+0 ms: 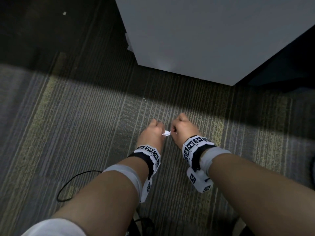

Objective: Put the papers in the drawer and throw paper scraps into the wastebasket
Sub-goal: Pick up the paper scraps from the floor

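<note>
Both my hands are held out over the striped carpet, fists close together. A small white paper scrap [166, 133] shows between them. My left hand [152, 133] is closed, and its fingers pinch one end of the scrap. My right hand [183, 129] is closed too and touches the other end. Most of the scrap is hidden inside the fists. Another tiny white scrap [64, 13] lies on the dark carpet far off at the upper left. No drawer front, papers or wastebasket are in view.
A grey cabinet or desk block [204, 36] fills the upper right, its corner just ahead of my hands. A black cable loop [68, 186] lies on the carpet at the lower left. Dark shapes sit at the bottom edge near my feet.
</note>
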Motion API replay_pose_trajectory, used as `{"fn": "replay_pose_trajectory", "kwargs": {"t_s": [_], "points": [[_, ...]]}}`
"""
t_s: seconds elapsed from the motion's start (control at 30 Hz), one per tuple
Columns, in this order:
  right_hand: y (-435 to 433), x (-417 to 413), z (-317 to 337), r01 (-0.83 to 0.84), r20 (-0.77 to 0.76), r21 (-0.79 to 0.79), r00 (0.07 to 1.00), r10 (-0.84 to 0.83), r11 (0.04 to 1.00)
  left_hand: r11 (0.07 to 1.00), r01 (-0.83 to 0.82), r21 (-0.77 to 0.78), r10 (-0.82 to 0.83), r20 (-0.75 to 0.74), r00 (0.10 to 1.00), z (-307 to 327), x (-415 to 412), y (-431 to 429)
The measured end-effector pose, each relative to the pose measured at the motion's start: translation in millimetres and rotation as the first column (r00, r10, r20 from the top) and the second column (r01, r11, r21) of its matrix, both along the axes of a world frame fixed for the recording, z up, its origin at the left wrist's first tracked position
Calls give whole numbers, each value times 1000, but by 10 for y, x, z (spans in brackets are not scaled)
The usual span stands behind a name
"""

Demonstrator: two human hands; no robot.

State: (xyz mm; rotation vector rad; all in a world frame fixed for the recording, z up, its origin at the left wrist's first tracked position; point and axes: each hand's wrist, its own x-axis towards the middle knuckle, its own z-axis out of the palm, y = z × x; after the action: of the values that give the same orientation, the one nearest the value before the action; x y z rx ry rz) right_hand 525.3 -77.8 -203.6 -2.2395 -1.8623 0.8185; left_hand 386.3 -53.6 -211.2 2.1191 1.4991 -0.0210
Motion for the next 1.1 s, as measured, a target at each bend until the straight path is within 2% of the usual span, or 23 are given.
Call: {"fn": "replay_pose_trajectory", "kwargs": {"t_s": [0.1,0.23,0.33,0.4,0.5,0.57,0.67,0.77,0.9,0.97,1.1], "points": [[31,271,903,55,68,72,996,-60,996,980,165,112,-167,6,986,905,366,149],[-91,539,2134,190,103,210,971,-215,959,955,196,225,-225,110,968,2081,725,174],[-341,683,2839,329,107,245,926,-362,912,915,266,303,-323,155,934,2702,957,30],[-627,811,3253,446,98,274,868,-486,852,892,313,327,-387,195,901,3086,1131,-158],[-1220,1081,3993,641,-22,395,723,-691,658,892,333,305,-429,342,836,3808,1426,-561],[-1479,1189,4495,717,-155,466,644,-749,519,931,282,230,-361,475,803,4277,1538,-736],[-1750,1305,5298,775,-401,558,565,-721,297,965,246,93,-240,695,678,5017,1712,-944],[-1960,1282,5966,762,-551,623,589,-590,179,962,266,64,-202,823,531,5603,1838,-1087],[-2339,1233,6447,750,-623,652,613,-486,111,948,283,144,-269,838,475,6166,1857,-1367],[-2550,1325,6448,775,-664,629,579,-473,66,935,320,153,-290,849,441,6288,1897,-1531],[-2941,1517,6406,789,-724,607,501,-474,-93,922,357,150,-287,884,369,6373,2043,-1885]]}}
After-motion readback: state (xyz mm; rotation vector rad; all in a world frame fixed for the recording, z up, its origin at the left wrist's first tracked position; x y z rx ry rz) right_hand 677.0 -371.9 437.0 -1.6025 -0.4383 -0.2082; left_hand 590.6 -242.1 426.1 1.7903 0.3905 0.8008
